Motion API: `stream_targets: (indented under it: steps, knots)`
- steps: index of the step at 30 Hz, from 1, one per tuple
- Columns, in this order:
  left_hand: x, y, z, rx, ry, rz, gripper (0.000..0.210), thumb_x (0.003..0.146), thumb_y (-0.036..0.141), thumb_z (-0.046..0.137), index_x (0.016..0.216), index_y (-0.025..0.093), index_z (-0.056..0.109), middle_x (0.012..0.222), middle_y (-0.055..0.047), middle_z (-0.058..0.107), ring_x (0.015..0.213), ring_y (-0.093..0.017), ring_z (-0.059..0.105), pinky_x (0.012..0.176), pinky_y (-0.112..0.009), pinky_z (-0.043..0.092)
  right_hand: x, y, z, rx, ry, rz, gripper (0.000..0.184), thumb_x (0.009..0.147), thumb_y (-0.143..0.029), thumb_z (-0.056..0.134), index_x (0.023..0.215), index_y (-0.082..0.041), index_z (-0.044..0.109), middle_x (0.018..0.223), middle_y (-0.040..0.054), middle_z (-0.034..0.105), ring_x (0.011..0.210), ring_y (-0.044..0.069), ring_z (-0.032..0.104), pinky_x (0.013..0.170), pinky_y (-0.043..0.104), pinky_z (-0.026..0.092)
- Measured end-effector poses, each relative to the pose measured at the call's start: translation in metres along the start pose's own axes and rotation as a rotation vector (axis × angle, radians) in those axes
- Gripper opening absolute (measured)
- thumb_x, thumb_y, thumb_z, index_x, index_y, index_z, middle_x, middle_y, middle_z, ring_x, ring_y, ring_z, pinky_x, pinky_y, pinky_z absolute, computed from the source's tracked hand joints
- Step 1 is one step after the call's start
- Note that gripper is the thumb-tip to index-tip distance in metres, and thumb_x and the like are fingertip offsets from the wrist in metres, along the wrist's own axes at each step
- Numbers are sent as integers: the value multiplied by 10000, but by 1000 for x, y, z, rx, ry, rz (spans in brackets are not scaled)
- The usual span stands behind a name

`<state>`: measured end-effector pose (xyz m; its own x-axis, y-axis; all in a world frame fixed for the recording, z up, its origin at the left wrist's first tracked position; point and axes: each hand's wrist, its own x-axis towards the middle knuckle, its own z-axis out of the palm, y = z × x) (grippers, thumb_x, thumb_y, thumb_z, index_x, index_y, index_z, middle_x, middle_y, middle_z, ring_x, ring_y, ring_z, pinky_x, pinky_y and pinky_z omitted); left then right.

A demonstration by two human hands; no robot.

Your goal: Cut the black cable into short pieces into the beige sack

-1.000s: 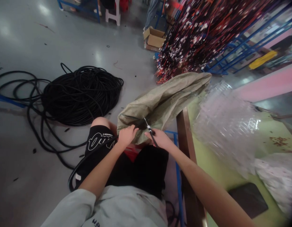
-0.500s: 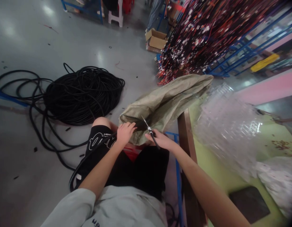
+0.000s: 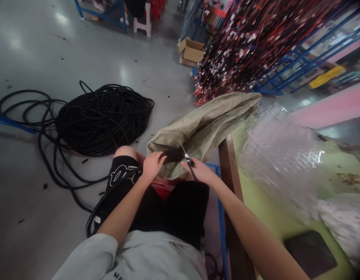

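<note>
My left hand is closed around a black cable, which runs back across my thigh. A dark stretch of it shows just past my fingers, over the mouth of a tan woven sack. In my right hand is a pair of scissors with dark handles and a thin bright blade that points up and away over the sack's opening. The blade and the cable are apart. On the floor to the left lies a large heap of coiled black cable, and loose loops lead from it toward my lap.
At my right is a greenish tabletop with a brown edge, bearing clear plastic packaging and a dark flat pad. Bundled wires hang on a blue rack beyond the sack. A cardboard box and scattered black bits lie on the floor.
A dark stretch of cable now shows beyond my left fingers. My right hand and the scissors have shifted slightly to the right, away from my left hand.
</note>
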<state>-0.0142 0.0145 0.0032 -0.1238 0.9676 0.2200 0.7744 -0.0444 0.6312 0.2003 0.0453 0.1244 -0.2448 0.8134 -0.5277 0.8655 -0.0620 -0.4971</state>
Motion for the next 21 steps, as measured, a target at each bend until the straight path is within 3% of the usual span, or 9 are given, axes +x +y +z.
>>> stream_targets:
  steps: [5,9,14,21]
  knots:
    - [1,-6,2,-165,-37,-119,302,921,458,498,1019,192,604,851,-51,700,767,-213,665,686,-299,483,-4,-4,2,-67,-107,-21,476,832,-647,567,992,-199,565,935,75,678,837,241,630,728,300,442]
    - [-1,3,2,-202,-100,-12,298,927,447,494,987,190,633,869,-52,704,786,-196,665,718,-292,496,-7,-8,6,-101,-138,-29,490,842,-654,550,1022,-199,561,925,82,682,828,249,641,699,296,433]
    - [-5,15,6,-174,-106,69,292,954,383,458,1111,204,626,1010,-59,707,872,-195,671,771,-292,507,-6,-9,9,-177,-17,-149,383,891,-575,533,865,-196,579,842,68,676,784,227,635,656,264,403]
    - [-4,10,5,-189,-109,175,285,959,365,458,1129,215,631,999,-49,701,875,-177,664,766,-277,505,-6,-4,11,-189,-19,-142,347,880,-556,559,909,-211,551,787,46,668,735,219,638,629,254,391]
